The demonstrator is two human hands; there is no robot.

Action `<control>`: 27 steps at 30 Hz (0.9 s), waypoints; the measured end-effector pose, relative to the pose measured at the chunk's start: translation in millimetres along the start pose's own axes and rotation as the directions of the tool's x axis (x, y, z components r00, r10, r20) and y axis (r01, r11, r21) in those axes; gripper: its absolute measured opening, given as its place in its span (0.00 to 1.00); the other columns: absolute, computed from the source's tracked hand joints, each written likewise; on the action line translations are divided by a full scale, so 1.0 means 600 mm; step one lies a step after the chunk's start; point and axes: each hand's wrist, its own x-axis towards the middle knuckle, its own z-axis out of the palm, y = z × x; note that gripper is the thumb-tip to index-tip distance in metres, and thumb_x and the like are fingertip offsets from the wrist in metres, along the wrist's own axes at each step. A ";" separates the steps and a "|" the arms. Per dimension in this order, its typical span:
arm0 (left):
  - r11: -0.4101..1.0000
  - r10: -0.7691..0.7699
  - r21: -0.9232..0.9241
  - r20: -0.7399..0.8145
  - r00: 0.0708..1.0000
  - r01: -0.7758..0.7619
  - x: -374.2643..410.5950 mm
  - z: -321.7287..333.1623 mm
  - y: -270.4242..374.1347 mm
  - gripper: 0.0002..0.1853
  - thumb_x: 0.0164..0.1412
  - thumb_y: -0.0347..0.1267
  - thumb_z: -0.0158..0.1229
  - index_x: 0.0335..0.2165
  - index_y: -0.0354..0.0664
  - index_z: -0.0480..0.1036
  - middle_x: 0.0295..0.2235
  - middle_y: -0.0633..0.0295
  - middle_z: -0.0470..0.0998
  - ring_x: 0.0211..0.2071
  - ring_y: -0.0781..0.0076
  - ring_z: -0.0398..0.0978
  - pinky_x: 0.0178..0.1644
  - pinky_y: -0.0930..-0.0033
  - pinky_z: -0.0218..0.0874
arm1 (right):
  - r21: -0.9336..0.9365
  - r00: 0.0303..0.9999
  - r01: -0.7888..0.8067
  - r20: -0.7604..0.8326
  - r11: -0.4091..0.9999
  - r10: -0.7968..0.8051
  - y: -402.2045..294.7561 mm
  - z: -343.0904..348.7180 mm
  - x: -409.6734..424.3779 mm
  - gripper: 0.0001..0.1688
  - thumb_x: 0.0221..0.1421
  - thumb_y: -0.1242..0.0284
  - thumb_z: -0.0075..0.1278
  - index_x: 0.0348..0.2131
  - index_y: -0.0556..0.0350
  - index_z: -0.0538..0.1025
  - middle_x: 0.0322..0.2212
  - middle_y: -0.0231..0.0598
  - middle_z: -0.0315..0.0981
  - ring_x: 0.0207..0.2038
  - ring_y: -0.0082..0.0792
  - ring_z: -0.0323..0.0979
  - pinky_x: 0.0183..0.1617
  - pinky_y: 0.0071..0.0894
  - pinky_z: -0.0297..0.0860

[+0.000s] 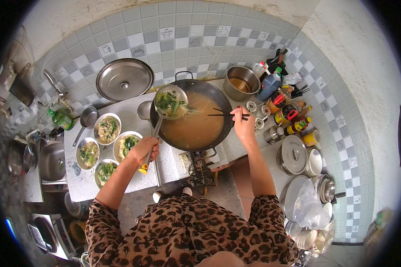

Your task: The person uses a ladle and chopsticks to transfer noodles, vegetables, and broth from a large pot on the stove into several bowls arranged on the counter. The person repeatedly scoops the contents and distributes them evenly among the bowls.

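My left hand (pixel 145 151) grips the handle of a metal strainer ladle (pixel 171 102), which holds leafy greens and some noodles over the left side of a large black wok (pixel 228 96). Cloudy brown broth (pixel 195 126) fills much of the wok. Over its right rim, my right hand (pixel 243 122) holds dark chopsticks (pixel 220 114), their tips above the broth. To the left stand several bowls of noodles and greens, among them an upper bowl (pixel 107 128), a left bowl (pixel 87 153) and one (pixel 125 145) partly behind my left hand. My left forearm partly covers a lower bowl (pixel 106 173).
A metal ladle (pixel 145 110) lies left of the wok, near a saucepan (pixel 89 116). A large lid (pixel 124 80) leans on the tiles. Behind right stand a metal pot (pixel 242 83) and several sauce bottles (pixel 285 113). The gas burner (pixel 198 170) is under the wok.
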 end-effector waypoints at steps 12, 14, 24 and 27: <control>0.985 -0.134 0.106 -0.009 0.991 0.134 0.082 0.015 -0.062 0.11 0.58 0.31 0.47 0.20 0.45 0.60 0.13 0.67 0.60 0.12 0.74 0.59 0.15 0.68 0.52 | -0.318 0.983 0.046 0.185 0.947 0.014 0.049 0.091 0.001 0.20 0.63 0.64 0.39 0.25 0.60 0.73 0.25 0.56 0.74 0.30 0.58 0.72 0.34 0.51 0.67; 0.978 -0.208 0.030 0.068 0.976 0.206 0.087 0.036 -0.054 0.12 0.58 0.30 0.46 0.19 0.48 0.56 0.13 0.70 0.56 0.13 0.76 0.56 0.16 0.69 0.48 | -0.237 0.986 0.042 0.165 0.971 -0.003 0.070 0.111 0.005 0.21 0.63 0.64 0.40 0.25 0.62 0.72 0.24 0.58 0.73 0.30 0.60 0.71 0.33 0.52 0.66; 0.926 -0.214 -0.246 0.287 0.934 0.288 0.134 0.078 -0.051 0.10 0.61 0.28 0.44 0.22 0.47 0.58 0.14 0.73 0.57 0.14 0.81 0.55 0.17 0.75 0.46 | -0.069 0.995 0.102 -0.011 0.992 -0.103 0.087 0.111 0.035 0.19 0.63 0.67 0.40 0.25 0.63 0.72 0.25 0.57 0.72 0.28 0.60 0.70 0.32 0.47 0.65; 0.909 -0.180 -0.307 0.324 0.929 0.283 0.133 0.085 -0.052 0.10 0.61 0.28 0.43 0.23 0.47 0.59 0.15 0.74 0.58 0.14 0.83 0.56 0.17 0.77 0.46 | 0.027 0.998 0.034 -0.049 0.999 -0.032 0.066 0.075 0.035 0.19 0.64 0.67 0.40 0.26 0.61 0.74 0.24 0.52 0.74 0.27 0.54 0.72 0.33 0.43 0.67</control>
